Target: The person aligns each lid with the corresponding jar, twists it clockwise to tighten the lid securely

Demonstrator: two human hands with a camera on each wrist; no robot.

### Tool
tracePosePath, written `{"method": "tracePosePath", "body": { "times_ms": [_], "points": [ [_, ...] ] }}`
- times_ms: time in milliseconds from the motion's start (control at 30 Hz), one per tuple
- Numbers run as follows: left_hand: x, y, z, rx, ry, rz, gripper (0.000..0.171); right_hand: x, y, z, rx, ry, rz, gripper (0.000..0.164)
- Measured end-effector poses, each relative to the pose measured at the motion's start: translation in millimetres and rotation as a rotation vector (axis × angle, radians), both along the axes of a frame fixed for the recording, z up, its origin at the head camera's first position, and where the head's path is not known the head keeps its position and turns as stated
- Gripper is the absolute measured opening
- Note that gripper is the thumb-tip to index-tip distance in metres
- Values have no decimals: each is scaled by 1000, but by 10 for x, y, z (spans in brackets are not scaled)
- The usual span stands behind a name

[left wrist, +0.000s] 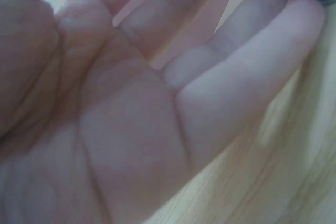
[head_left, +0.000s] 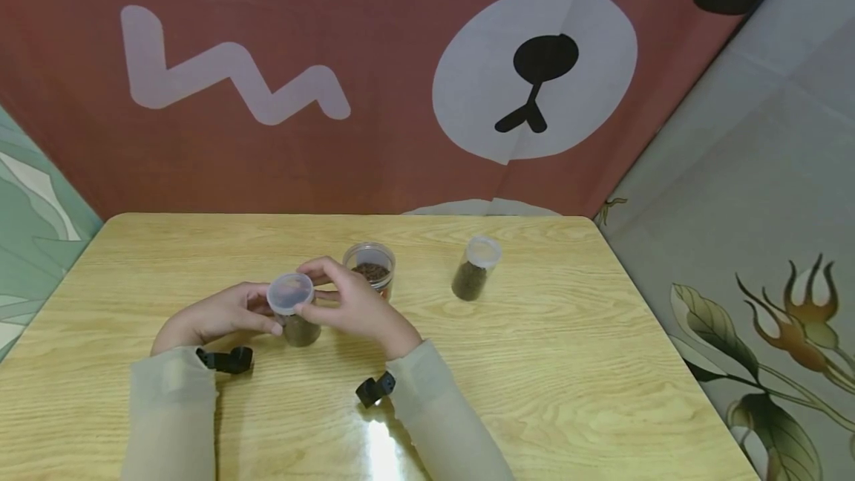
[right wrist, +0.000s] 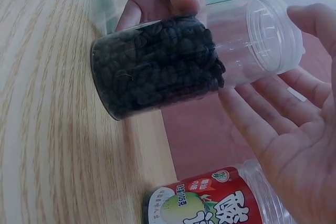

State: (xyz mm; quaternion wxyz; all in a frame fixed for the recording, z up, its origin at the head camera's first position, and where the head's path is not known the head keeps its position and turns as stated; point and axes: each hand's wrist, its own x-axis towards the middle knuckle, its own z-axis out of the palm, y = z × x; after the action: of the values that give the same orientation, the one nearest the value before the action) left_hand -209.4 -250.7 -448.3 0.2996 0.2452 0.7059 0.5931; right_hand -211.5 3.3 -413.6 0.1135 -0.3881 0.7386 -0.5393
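Observation:
A clear plastic jar of coffee beans (right wrist: 157,66) is between both hands over the left part of the table, its beans filling a bit more than half of it. My left hand (head_left: 227,314) holds its side, with the thumb near the base in the head view. On the translucent lid (right wrist: 275,35) my right hand (head_left: 347,303) has its thumb at one edge and its fingers round the opposite side. Mostly palm and fingers (left wrist: 236,87) fill the left wrist view, with a dark bit of the jar at the top right corner.
Just behind the right hand stands a clear jar with a red label (right wrist: 205,203), reddish-brown pieces inside it. Farther right is another lidded jar (head_left: 470,280) with dark contents. The wooden table (head_left: 568,362) ends at a red cloth backdrop (head_left: 267,162).

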Motion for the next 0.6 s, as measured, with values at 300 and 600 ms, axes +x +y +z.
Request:
{"method": "tracePosePath", "body": {
  "times_ms": [300,600],
  "points": [
    [4,-5,6,5,-2,-8,44,12,-24,10,15,-29,-46,51],
    [-13,-2,-9,-24,8,14,47,-12,13,11,44,19,1,51]
  ]
}}
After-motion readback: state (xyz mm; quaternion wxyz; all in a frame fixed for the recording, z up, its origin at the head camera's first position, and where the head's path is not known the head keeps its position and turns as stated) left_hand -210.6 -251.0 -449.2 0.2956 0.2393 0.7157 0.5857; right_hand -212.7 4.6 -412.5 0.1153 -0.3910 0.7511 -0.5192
